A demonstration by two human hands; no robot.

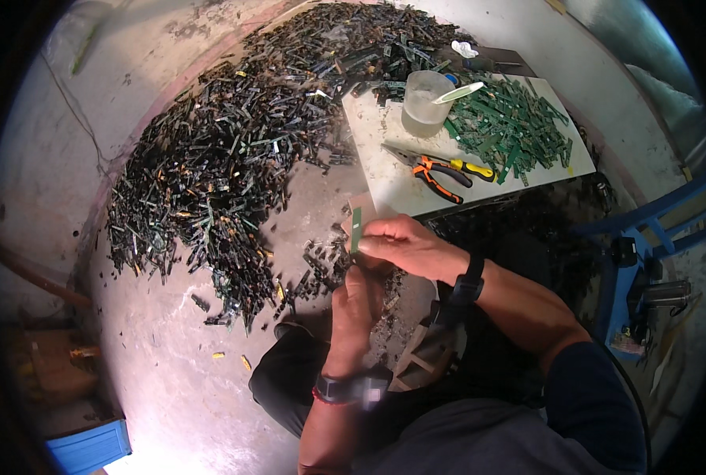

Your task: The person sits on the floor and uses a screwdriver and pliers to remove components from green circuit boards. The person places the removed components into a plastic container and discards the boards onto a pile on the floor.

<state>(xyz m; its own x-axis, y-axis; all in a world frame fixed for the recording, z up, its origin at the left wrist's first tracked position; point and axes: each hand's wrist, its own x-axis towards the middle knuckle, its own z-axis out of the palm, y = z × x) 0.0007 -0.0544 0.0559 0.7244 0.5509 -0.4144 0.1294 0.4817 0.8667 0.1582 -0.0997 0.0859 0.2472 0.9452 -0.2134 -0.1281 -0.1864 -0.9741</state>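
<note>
My right hand (404, 247) pinches a narrow green circuit-board strip (357, 228) with a small pale patch on it. The strip stands nearly upright between thumb and fingers. Just below it, my left hand (354, 305) is closed with the thumb on top, close to the strip's lower end. What the left fingers grip, if anything, is hidden. Beyond my right hand, orange-and-black pliers (436, 176) and a yellow-and-black screwdriver (472, 169) lie on a white board (377, 190).
A heap of dark strips (203, 166) covers the floor ahead and left. On the board stand a translucent cup (423, 119) and a pile of green strips (511, 127). A blue chair frame (654, 214) is at the right, a blue box (92, 447) at the lower left.
</note>
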